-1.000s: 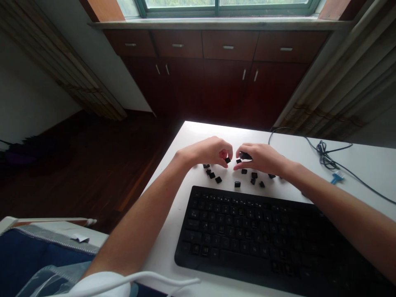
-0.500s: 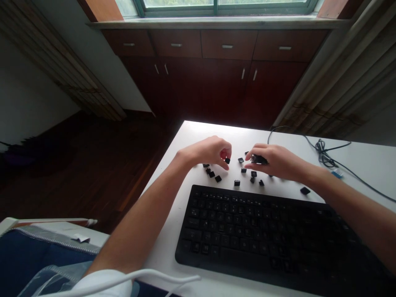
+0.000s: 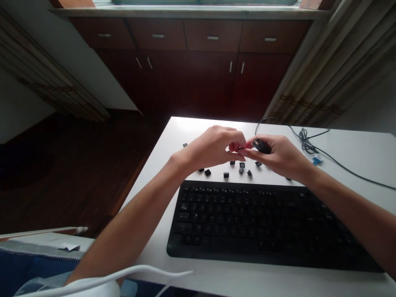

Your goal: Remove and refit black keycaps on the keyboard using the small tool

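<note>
My left hand [image 3: 215, 146] and my right hand [image 3: 275, 154] meet fingertip to fingertip above the white table [image 3: 355, 165], just beyond the black keyboard [image 3: 262, 222]. The right hand is closed around several black keycaps [image 3: 260, 145] bunched in its fingers. The left hand is pinched shut at the meeting point; whatever sits between its fingertips is too small to make out. Several loose black keycaps [image 3: 225, 174] lie scattered on the table under and near both hands, and one lone keycap [image 3: 185, 144] lies farther left.
A dark cable [image 3: 305, 142] with a small blue tie runs across the table's right side. Dark wooden cabinets [image 3: 198, 62] stand under the window beyond the table. A blue fabric item [image 3: 31, 264] and a white cord [image 3: 139, 274] sit at lower left.
Both hands rose off the table and came together; the left hand moved right to touch the right hand's fingertips. The camera tilted downward, so the window dropped out of view.
</note>
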`<state>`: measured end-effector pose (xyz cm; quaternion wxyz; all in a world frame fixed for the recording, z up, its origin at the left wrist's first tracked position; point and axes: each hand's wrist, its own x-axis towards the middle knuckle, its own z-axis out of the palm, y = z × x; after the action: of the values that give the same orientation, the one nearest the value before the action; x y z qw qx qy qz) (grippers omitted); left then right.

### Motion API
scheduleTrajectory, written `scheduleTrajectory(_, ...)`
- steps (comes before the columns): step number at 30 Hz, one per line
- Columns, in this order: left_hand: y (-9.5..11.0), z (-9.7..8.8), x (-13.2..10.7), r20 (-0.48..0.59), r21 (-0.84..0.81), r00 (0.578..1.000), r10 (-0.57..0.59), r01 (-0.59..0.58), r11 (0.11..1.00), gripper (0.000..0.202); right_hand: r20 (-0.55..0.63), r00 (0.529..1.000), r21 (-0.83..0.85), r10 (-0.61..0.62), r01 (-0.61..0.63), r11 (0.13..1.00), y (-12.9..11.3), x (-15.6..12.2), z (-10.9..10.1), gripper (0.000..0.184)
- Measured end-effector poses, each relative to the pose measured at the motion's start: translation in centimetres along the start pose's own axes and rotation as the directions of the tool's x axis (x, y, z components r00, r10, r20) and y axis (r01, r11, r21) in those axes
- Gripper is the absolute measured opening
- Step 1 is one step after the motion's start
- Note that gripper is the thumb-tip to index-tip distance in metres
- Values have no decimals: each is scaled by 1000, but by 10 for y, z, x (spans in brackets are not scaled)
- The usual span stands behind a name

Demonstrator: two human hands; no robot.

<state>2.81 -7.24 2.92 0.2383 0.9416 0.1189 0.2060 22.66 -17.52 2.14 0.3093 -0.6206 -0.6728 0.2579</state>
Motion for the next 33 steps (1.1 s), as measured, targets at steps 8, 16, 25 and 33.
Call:
scheduleTrajectory(8,31,10,2,34,38,994,105,-107,994,15,-39,995,86,89,-85,993,1,-45,-17,36)
scheduleTrajectory(16,38,-2,-2,132,29,989,62,-66,997,13,-155,988,31,2,3,1000,-4,-68,-2,31)
scheduleTrajectory(25,38,-7,-3,217,-250,975,-54,109,962,17,-163,974,-115,-160,143,983,-7,-71,5,18)
scheduleTrajectory(33,30,0,-4,258,-350,965,-40,132,927,21,-101,966,-132,-237,223,966,-2,-75,2,18)
